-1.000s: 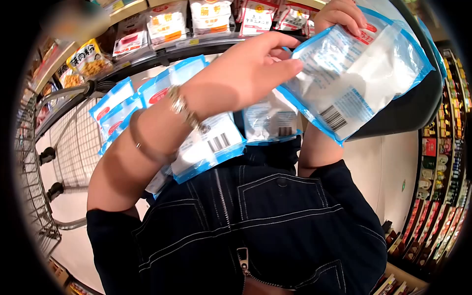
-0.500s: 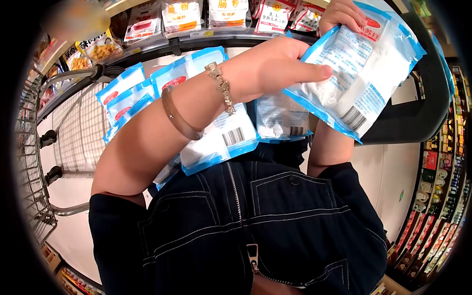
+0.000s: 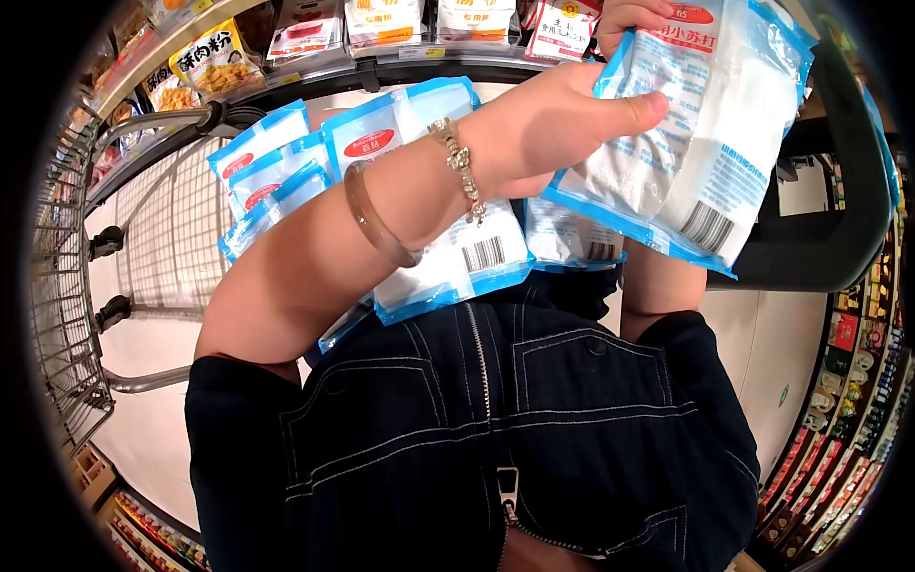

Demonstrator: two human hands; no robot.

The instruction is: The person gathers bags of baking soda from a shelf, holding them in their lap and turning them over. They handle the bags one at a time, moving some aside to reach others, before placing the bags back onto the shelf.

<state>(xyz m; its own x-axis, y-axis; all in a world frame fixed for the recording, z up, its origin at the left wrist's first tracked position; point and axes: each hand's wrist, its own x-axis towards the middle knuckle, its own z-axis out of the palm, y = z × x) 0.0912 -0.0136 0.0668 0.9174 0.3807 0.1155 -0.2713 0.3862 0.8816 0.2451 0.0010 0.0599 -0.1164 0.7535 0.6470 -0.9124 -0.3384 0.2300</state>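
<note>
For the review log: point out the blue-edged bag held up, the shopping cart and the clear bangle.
blue-edged bag [image 3: 710, 143], head view, white middle.
shopping cart [image 3: 57, 315], head view, wire side.
clear bangle [image 3: 376, 229], head view, band on forearm.

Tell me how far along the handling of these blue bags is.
Done: several blue bags already lie stacked against the person's front. In hand: the left hand and right hand grip one blue-edged bag of white powder raised toward the shelf. Left: that bag is not yet set down.
</note>
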